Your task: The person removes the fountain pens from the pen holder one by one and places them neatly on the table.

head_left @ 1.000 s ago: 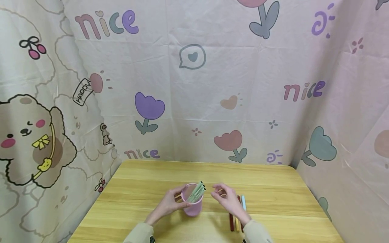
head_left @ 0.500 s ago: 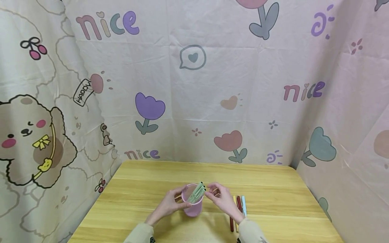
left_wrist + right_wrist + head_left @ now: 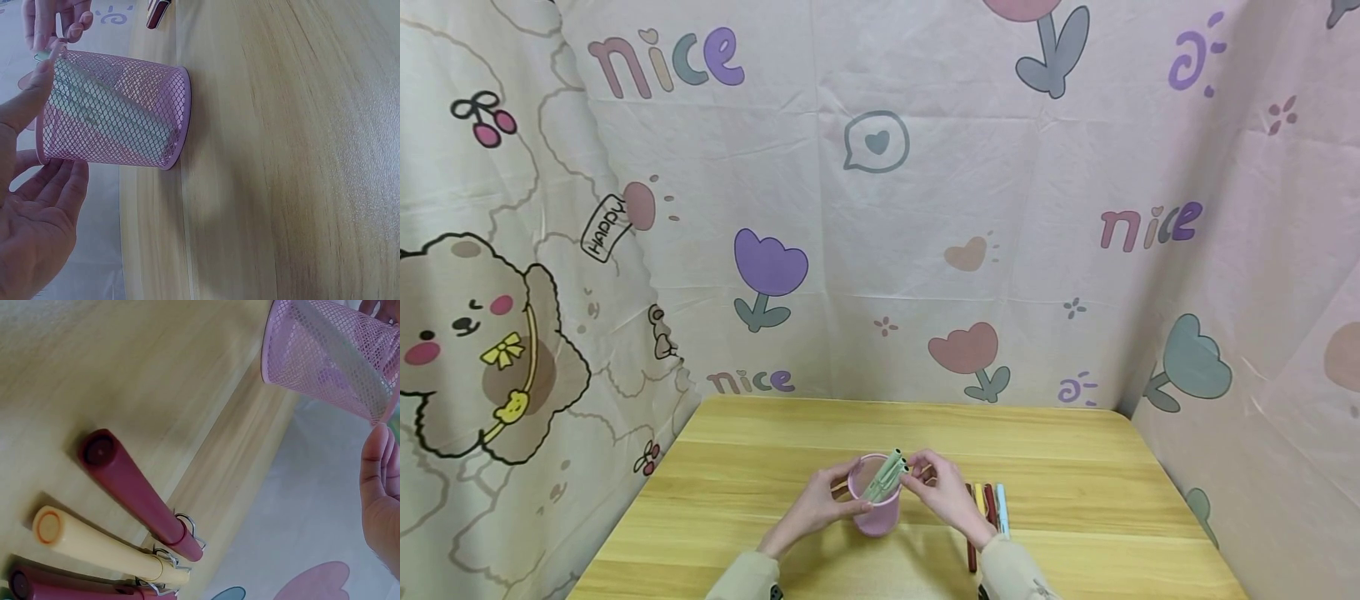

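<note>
A pink mesh pen cup (image 3: 877,521) stands near the middle of the wooden table, several light green pens (image 3: 886,478) leaning out of it to the right. My left hand (image 3: 822,497) grips its rim from the left, thumb on the near side and fingers on the far side. At the right of the rim, my right hand (image 3: 946,497) pinches the upper end of a green pen between thumb and index finger. Through the mesh in the left wrist view, the pens (image 3: 112,109) slant across the cup's inside.
Right of the cup, partly behind my right forearm, lie dark red pens (image 3: 137,487), a yellow pen (image 3: 103,547) and a light blue pen (image 3: 1002,508). A patterned cloth (image 3: 880,233) hangs behind the table (image 3: 760,433) and along both sides.
My right hand has moved left from beside the cup to the green pens at its rim, uncovering more of the pens lying on the table. The left hand and cup have stayed put.
</note>
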A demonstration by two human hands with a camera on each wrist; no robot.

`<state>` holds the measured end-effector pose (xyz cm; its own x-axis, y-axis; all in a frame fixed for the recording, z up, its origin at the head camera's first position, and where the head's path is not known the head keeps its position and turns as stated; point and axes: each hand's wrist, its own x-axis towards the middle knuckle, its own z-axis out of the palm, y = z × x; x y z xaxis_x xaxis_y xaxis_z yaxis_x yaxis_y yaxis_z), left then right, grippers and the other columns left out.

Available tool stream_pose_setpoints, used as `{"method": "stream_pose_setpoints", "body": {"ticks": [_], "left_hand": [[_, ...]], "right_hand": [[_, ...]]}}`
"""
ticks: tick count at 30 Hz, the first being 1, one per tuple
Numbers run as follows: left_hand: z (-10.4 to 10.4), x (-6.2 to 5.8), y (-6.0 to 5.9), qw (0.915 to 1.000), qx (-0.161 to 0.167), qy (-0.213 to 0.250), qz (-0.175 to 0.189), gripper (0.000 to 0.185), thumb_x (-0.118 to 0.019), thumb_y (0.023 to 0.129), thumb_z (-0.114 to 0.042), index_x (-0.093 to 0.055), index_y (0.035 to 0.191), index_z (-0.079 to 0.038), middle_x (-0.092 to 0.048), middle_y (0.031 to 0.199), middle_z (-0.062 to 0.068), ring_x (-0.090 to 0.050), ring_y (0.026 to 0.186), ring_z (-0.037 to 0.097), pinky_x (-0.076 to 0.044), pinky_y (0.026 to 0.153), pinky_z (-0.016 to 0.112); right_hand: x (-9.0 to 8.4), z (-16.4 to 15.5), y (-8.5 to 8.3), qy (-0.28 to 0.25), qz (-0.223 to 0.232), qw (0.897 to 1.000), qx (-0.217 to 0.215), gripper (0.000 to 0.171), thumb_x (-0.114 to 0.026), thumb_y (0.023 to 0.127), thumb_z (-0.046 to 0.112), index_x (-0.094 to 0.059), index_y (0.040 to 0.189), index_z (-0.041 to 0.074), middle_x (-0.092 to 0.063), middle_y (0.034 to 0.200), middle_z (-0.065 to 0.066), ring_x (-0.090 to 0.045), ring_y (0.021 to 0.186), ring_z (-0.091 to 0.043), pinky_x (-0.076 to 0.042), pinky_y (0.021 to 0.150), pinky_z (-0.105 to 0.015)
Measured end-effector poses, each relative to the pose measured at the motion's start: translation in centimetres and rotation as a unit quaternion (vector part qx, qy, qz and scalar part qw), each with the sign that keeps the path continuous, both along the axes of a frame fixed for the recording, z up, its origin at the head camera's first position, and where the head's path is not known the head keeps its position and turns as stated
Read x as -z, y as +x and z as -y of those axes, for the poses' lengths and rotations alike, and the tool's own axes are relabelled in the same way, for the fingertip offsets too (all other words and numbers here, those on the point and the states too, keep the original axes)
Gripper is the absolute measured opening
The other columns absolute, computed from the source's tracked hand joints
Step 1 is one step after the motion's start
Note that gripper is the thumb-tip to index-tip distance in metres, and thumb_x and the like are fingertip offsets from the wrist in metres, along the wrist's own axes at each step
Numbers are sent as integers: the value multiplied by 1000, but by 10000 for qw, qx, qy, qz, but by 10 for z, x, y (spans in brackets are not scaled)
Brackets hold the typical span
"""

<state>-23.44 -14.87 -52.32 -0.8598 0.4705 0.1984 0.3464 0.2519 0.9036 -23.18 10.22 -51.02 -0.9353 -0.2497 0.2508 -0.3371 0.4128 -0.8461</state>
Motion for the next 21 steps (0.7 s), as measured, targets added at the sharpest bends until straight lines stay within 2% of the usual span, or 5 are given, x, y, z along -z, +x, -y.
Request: {"method": "stream_pose_setpoints", "body": {"ticks": [10,21], "left_hand": [[0,0,1,9999,7,-65,-116,81,-81,84,-14,-37,144,18,-43,145,41,-51,130,56,-50,109,52],[0,0,1,9999,2,-50,-89,80,-81,84,-14,-37,144,18,-43,145,41,-51,130,56,-50,109,53]], "right_hand": [[4,2,-4,-13,-14,10000,15,21,-75,89,16,-66,104,5,-63,88,-4,-59,72,-1,-55,61,-14],[1,3,-4,40,23,10000,83,20,-75,90,17,-66,101,4,-61,86,-3,-56,70,-1,-51,57,-13]]}}
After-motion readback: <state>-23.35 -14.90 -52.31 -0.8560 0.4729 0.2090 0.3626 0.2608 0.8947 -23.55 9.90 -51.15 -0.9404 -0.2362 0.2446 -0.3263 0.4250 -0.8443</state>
